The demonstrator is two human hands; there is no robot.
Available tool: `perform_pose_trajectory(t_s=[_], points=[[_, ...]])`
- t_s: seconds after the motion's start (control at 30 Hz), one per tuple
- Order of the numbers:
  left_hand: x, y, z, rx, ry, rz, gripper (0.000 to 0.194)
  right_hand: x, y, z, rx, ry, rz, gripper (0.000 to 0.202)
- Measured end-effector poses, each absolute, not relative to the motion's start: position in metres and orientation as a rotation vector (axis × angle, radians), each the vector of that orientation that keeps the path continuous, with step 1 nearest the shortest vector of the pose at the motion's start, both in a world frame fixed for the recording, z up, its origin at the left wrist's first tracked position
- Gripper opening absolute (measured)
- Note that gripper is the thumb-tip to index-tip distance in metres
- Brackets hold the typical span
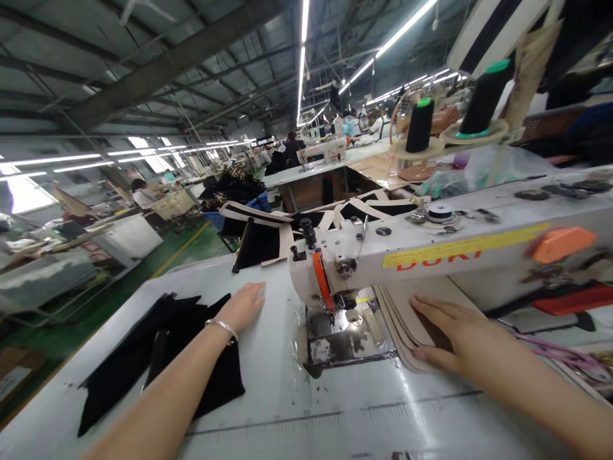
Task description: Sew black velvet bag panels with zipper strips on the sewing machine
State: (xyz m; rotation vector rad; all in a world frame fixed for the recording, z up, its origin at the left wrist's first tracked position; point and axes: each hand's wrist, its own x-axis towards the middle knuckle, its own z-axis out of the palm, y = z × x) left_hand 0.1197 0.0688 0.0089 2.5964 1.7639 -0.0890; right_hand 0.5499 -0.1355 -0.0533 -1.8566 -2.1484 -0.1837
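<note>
My right hand [453,332] lies with fingers stretched and thumb apart on a stack of beige flat pieces [400,329] with rounded corners. The stack rests on the bed of a white sewing machine [354,262], right of the needle area and partly under the arm. My left hand [243,305], with a silver bracelet on the wrist, rests on the white table [272,370] left of the machine head. Its fingers look loosely extended, with nothing visible in them. Black fabric pieces [129,351] lie beside and partly behind my left forearm.
Beige-and-black strapped pieces [268,239] are heaped behind the machine head. Black thread cones [420,126] stand above the machine at the back right. Pink-handled scissors [567,354] lie near my right forearm. A blue crate [258,203] of black goods stands beyond the table.
</note>
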Motion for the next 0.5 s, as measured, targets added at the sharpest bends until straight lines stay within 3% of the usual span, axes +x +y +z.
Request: perform_pose_trajectory(t_s=[0.23, 0.5], points=[[0.162, -0.052, -0.006, 2.510, 1.208, 0.362, 0.039, 0.558, -0.130, -0.033, -1.806, -2.248, -0.114, 0.067], [0.177, -0.082, -0.022, 2.440, 1.158, 0.534, 0.036, 0.546, -0.138, -0.031, -1.800, -2.155, -0.359, 0.042]])
